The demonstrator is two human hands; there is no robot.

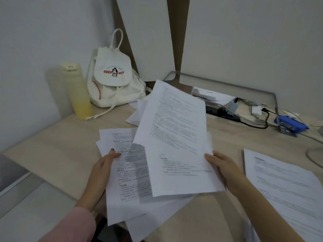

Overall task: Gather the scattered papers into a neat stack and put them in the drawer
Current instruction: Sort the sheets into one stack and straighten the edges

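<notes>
Your left hand [103, 165] and right hand [222, 165]: fingers pinching loose printed papers [174, 145], long axis pointing away from you.

The papers [174, 137] are seen as thin, matt white printed sheets. The counter [52, 145] is finished in pale, matt wood grain. The bag [111, 84] is made of white cloth; the bottle [77, 95] of frosted yellow plastic.
</notes>
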